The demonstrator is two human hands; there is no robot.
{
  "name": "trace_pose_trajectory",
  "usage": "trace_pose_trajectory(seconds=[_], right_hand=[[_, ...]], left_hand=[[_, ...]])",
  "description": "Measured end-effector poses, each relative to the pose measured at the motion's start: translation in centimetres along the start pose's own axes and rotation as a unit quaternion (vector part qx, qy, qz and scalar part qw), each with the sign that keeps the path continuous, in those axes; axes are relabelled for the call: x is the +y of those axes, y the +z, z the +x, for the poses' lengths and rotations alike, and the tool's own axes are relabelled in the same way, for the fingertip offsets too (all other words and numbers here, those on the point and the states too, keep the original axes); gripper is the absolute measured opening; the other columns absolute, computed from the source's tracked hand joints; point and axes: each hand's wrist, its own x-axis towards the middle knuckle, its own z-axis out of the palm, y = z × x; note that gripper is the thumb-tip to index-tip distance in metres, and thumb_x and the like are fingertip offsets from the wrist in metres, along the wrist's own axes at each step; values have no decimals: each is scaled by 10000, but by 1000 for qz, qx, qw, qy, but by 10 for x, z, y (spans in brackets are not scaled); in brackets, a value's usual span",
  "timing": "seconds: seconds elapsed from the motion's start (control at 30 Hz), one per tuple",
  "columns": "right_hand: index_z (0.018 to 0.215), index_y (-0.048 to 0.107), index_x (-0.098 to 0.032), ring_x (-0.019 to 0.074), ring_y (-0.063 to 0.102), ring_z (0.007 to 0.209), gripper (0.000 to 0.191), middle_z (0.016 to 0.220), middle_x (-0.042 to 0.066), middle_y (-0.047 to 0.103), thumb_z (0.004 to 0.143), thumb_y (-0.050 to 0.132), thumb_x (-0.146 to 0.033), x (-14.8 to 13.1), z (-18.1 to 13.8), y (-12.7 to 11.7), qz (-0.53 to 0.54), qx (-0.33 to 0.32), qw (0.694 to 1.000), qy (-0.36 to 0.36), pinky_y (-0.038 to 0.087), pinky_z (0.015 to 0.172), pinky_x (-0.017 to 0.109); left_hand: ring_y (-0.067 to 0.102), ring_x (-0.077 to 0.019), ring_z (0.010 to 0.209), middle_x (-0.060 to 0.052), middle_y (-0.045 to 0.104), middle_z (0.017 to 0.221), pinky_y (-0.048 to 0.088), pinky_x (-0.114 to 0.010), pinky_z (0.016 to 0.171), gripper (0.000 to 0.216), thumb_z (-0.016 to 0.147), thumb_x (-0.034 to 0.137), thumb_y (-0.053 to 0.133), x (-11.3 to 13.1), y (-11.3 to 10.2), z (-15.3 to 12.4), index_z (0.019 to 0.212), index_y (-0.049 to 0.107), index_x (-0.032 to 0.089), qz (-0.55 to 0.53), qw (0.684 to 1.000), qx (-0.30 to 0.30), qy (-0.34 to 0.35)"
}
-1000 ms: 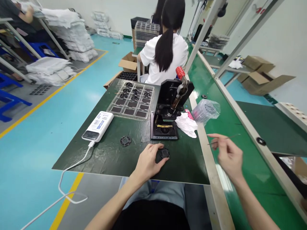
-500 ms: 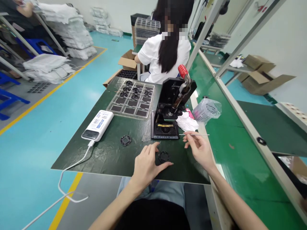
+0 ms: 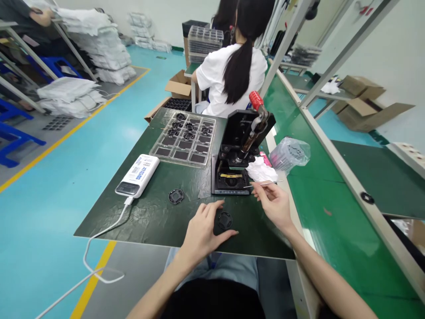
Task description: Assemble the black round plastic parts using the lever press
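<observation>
A round black plastic part [image 3: 225,220] lies on the dark green tabletop near its front edge. My left hand [image 3: 203,229] curves around it, thumb and fingers spread apart, the part lying in the gap between them. Between thumb and fingertips my right hand [image 3: 274,204] pinches a thin metal rod [image 3: 269,183], held almost level beside the press's base. The black hand press [image 3: 247,137] has a red-gripped lever and stands raised. In its lower bed is a yellow strip [image 3: 231,176]. A second round black part [image 3: 175,196] rests to the left.
A clear compartment tray [image 3: 156,150] with several black parts lies at the back. A white power bank [image 3: 137,176] with a cable is at the left. White tissue [image 3: 262,169] and a plastic bag [image 3: 289,154] flank the press. A co-worker [image 3: 232,71] sits ahead.
The rod in my right hand has tilted, its left end now lower, and shifted slightly left. My left hand stays around the round part. The view has shifted a little.
</observation>
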Motion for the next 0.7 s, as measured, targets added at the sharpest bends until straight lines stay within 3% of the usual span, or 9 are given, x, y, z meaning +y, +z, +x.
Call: trace_pose_trajectory(seconds=[0.13,0.27,0.47,0.7], right_hand=[[897,734,-169,167,695,657,300,774,64,734,921,666,-460,2,7,8,-37,-19,998,-37,577,618,282],[917,717,-174,172,703,693,238,798,64,734,978,575,-356,2,14,20,-111,-23,987,-111,569,663,292],[917,703,-183,169,700,700,203,832,62,741,996,538,-271,7,25,36,-165,-12,966,-198,570,664,287],[913,672,-195,184,672,709,237,817,62,718,1025,494,-305,16,33,43,-209,-27,951,-225,544,683,310]], left_hand=[[691,-242,1035,-20,724,1277,597,-374,850,755,834,329,824,-10,-9,4,1453,392,326,-44,994,-96,38],[714,-250,1003,-28,741,1230,593,-382,862,782,801,417,859,-16,-6,3,1421,398,303,-33,996,-75,44],[724,-279,1006,-85,725,1233,588,-392,838,854,836,556,780,-17,-7,2,1481,322,236,20,990,-77,117],[699,-205,853,-45,719,1265,584,-349,794,778,858,357,815,-23,-17,5,1463,336,263,-55,988,-118,83]])
